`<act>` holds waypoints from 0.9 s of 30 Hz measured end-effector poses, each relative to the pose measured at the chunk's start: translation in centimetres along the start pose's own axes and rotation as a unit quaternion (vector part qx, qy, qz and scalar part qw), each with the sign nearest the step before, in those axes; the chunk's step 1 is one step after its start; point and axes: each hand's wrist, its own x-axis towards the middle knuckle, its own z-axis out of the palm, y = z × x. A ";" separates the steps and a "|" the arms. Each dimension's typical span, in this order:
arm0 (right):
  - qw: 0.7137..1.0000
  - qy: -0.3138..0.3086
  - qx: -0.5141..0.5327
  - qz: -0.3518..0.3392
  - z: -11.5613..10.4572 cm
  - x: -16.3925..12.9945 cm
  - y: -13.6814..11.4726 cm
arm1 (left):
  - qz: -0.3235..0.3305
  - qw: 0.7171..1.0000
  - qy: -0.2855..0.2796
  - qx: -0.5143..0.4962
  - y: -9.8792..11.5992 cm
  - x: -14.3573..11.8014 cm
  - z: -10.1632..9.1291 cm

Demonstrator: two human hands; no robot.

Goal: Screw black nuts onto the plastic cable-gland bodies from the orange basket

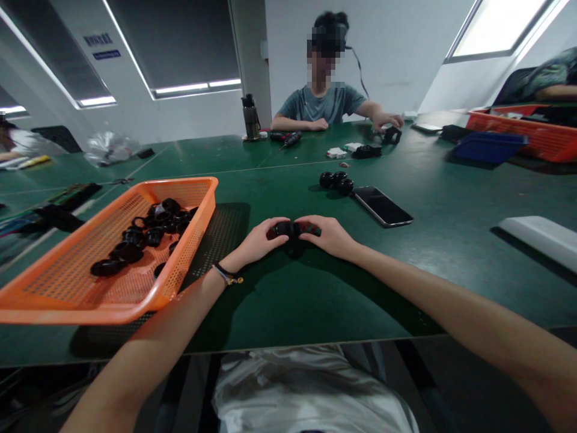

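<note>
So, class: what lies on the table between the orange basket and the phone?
In the head view, both hands, left and right, holding a small black part, lie between the orange basket and the phone.

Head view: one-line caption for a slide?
Both hands, left and right, hold black parts beside an orange basket.

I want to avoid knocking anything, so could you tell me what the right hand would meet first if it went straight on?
The right hand points left, so it would first push into the black part it touches, then the left hand.
</note>
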 end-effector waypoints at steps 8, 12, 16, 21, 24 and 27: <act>1.000 -0.007 -0.006 0.000 0.0 0.0 0.0 | -0.002 1.000 0.003 0.001 0.2 -0.1 -0.1; 1.000 -0.001 -0.004 -0.001 0.1 0.0 0.2 | -0.006 1.000 0.004 -0.001 0.3 -0.1 -0.1; 1.000 -0.005 -0.010 -0.002 0.0 0.0 0.1 | -0.010 1.000 0.003 -0.004 0.4 -0.1 -0.1; 1.000 -0.010 -0.016 -0.014 -0.2 -0.1 -0.2 | -0.015 1.000 0.001 -0.009 0.6 -0.1 0.0; 1.000 0.000 -0.019 -0.025 -0.3 -0.1 -0.2 | -0.016 1.000 -0.001 -0.014 0.4 -0.1 0.0; 1.000 0.010 -0.015 -0.025 -0.2 -0.1 -0.2 | -0.014 1.000 0.001 -0.015 0.2 0.0 0.0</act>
